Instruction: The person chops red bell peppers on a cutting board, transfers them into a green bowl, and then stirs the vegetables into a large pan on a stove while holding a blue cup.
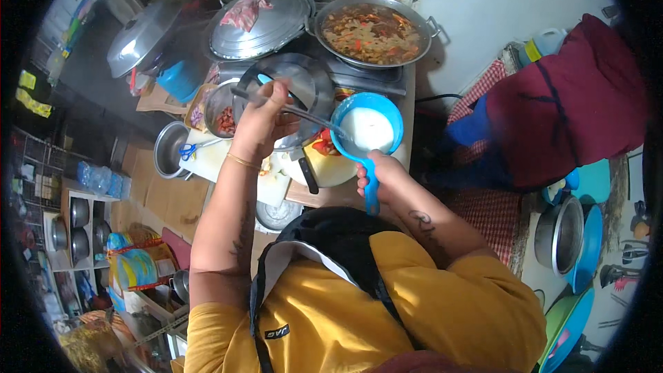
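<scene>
My left hand (267, 124) grips the long metal handle of a utensil (313, 116), whose lower end dips into a blue plastic dipper (398, 119). White liquid (370, 132) fills much of the dipper; the utensil's head is hidden in it. My right hand (383, 173) is wrapped around the dipper's handle, holding it level above the worktop. Behind my left hand stands a wide metal pan (311, 70). Below the dipper are a yellowish round board (331, 171) with cut red pieces (325, 144) and a black-handled knife (308, 176).
A large wok of brothy food (370, 33) sits on the stove at the back, beside a lidded pot (261, 26). Blue-handled scissors (190, 150) lie on a white cutting board (212, 155), near a metal bowl (172, 150). Maroon clothing (564, 109), seemingly a bent-over person, is at right.
</scene>
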`<state>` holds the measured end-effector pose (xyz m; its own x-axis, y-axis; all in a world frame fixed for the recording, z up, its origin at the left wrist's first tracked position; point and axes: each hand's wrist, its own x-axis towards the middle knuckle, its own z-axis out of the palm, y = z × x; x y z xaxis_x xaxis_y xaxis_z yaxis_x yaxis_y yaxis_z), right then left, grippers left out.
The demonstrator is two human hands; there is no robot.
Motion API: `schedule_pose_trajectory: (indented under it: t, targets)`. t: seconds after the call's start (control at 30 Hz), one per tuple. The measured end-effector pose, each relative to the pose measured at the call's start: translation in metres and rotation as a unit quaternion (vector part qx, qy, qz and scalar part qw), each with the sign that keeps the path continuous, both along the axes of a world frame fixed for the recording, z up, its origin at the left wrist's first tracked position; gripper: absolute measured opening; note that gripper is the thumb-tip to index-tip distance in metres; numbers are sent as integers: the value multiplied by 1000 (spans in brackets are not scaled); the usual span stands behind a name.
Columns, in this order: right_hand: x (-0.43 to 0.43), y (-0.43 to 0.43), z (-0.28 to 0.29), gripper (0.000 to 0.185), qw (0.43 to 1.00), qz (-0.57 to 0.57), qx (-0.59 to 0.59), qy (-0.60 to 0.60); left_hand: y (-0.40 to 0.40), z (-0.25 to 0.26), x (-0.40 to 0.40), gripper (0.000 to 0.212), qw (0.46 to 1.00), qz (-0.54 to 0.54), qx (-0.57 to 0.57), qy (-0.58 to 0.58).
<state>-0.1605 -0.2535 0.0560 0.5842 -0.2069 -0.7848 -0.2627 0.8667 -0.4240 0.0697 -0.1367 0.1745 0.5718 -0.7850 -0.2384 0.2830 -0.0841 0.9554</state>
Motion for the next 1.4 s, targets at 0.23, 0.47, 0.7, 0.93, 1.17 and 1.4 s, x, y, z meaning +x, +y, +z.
schedule_pose_trajectory:
  t: [0.23, 0.47, 0.7, 0.93, 1.17, 1.4]
  targets:
    - [-15, -15, 26, 34, 998, -43, -35, -19, 1, 47, -71, 24, 928, -207, -45, -308]
    - [-29, -46, 32, 36, 994, -70, -60, -55, 23, 41, -80, 21, 807, -206, -171, -526]
    - [-29, -78, 67, 39, 989, -76, -48, -113, -4, 17, -49, 32, 977, 103, -169, -78]
    - [-24, -103, 63, 37, 990, -79, -69, -96, -49, 7, -21, 25, 949, 181, -237, 102]
    - [-40, -106, 44, 38, 990, -83, -70, -90, -96, 28, 3, 13, 926, 10, -177, -333]
    - [-61, -101, 22, 38, 989, -118, -62, -71, -141, 36, 4, 20, 707, -329, -132, -612]
